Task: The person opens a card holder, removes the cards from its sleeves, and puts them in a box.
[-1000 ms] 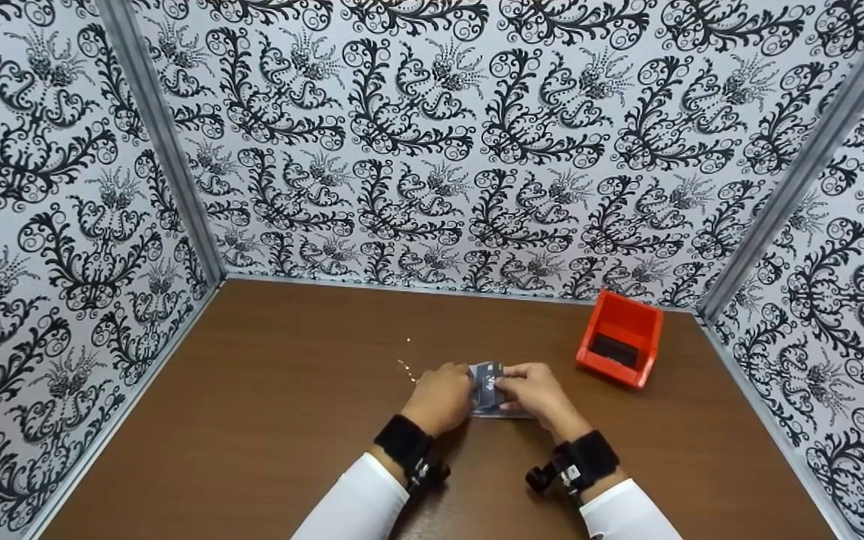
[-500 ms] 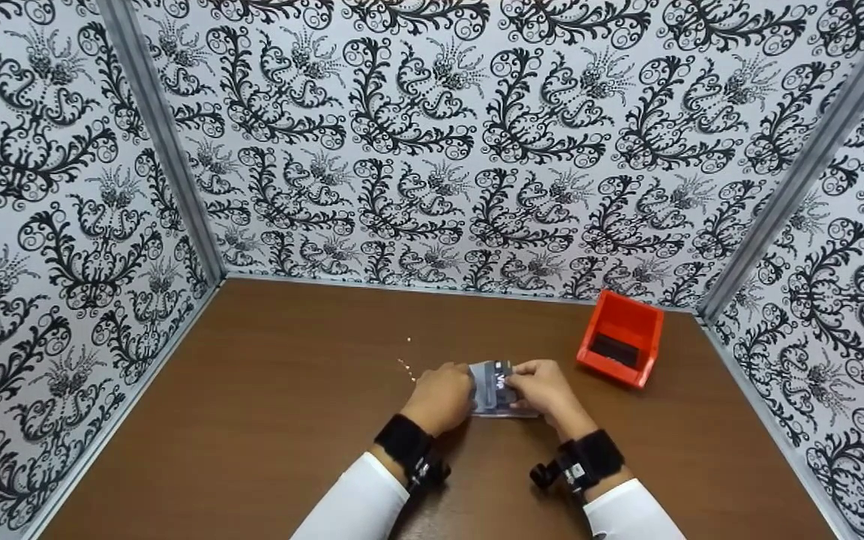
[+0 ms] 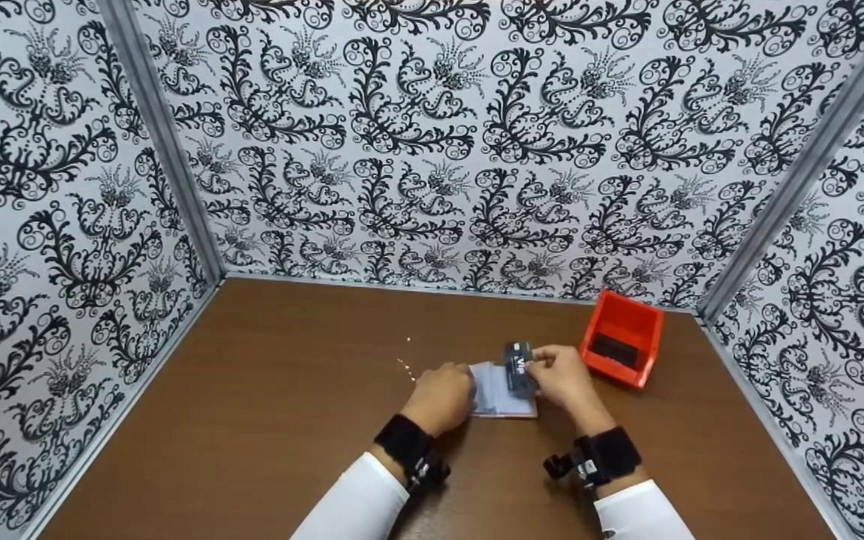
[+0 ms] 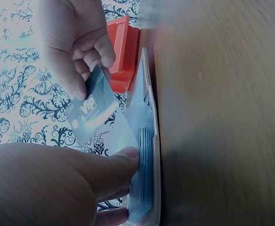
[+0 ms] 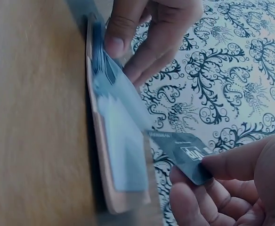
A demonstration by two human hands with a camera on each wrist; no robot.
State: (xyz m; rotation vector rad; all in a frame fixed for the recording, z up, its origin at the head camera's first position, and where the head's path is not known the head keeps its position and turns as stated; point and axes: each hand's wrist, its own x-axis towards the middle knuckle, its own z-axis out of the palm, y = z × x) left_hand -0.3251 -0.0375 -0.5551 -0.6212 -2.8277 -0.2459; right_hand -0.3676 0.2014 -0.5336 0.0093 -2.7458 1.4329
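A card holder (image 3: pixel 503 401) with clear plastic sleeves lies spread on the table. My left hand (image 3: pixel 441 397) is at its left side; in the left wrist view the thumb pinches the sleeves (image 4: pixel 144 174) at their edge. My right hand (image 3: pixel 563 375) pinches a dark card (image 3: pixel 519 367) with white "VIP" lettering between thumb and fingers. The card is tilted above the holder's right half, one corner close to the lifted sleeve (image 5: pixel 133 99) in the right wrist view. Part of the holder is hidden behind the left hand.
A red plastic bin (image 3: pixel 631 319) stands at the back right, something dark in its bottom (image 3: pixel 613 349). Several tiny light bits (image 3: pixel 406 369) lie left of the holder. Patterned walls (image 3: pixel 432 150) enclose the brown table (image 3: pixel 289 390) at the back and sides.
My right hand has moved right and away from me, drawing the dark card off the sleeves, which now show bare. The left hand stays in place on the holder.
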